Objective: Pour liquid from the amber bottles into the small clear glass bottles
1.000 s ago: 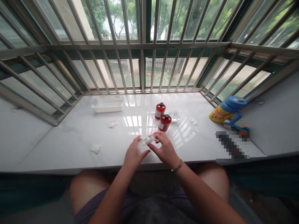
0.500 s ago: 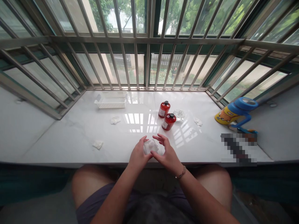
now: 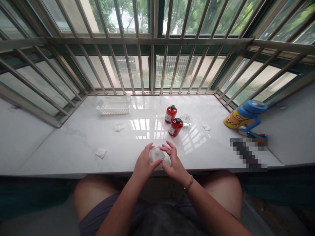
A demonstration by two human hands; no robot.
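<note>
A small clear, square-topped plastic box [image 3: 157,154] is between my hands near the counter's front edge. My left hand [image 3: 144,164] grips its left side, thumb along the near edge and fingers behind it. My right hand [image 3: 174,165] is at its right side, with thumb and middle fingers at the corners and the index finger raised. Something pale and see-through shows below the box's right corner; I cannot tell what it is. Just beyond my hands stand two red bottles with black caps, the nearer bottle [image 3: 175,127] and the farther bottle [image 3: 170,114].
A white basket [image 3: 114,110] sits at the back left. Crumpled tissues lie about: one tissue [image 3: 100,153] left, another tissue [image 3: 119,127] farther back, a third tissue [image 3: 206,126] right. A clear container [image 3: 187,120] is behind the bottles. A blue-yellow flask [image 3: 242,114] stands right. Window bars edge the counter.
The view has shifted slightly. The box is tilted a little differently, its square top showing more plainly, and my right fingers have drawn closer to it.
</note>
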